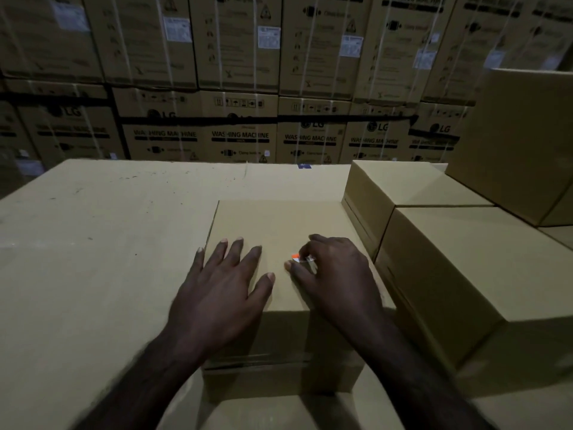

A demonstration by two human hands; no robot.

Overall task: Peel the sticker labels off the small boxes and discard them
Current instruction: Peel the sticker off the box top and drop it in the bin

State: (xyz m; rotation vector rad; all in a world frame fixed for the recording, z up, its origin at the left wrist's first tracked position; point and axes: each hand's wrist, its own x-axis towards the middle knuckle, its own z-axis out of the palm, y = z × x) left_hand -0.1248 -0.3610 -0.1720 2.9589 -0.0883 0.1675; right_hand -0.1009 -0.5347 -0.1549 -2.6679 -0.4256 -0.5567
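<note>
- A small box (279,259) is sitting at the centre of a broad cardboard surface (108,243), its long axis running from 6 o'clock to 12 o'clock, away from the person, top face up.
- A sticker label (298,258), white with an orange corner, is lying on the box's top face toward 3 o'clock of its middle; it is too small and too covered to tell which way it is pointing.
- The right hand (336,268) is reaching in from 5 o'clock, knuckles raised, fingers curled down, with thumb and fingertips pinching at the label's edge.
- The left hand (226,283) is coming in from 7 o'clock and lying flat on the box's top, palm down, fingers straight and spread toward 12 o'clock, gripping nothing; its little finger is hanging over the box's 9 o'clock edge.
- Two more plain boxes (465,274) are standing just beside the small box at 3 o'clock, one behind the other.
- A larger carton (524,135) is rising at 2 o'clock.
- Stacked washing-machine cartons (242,131), strapped with white bands, are filling the wall at 12 o'clock.
</note>
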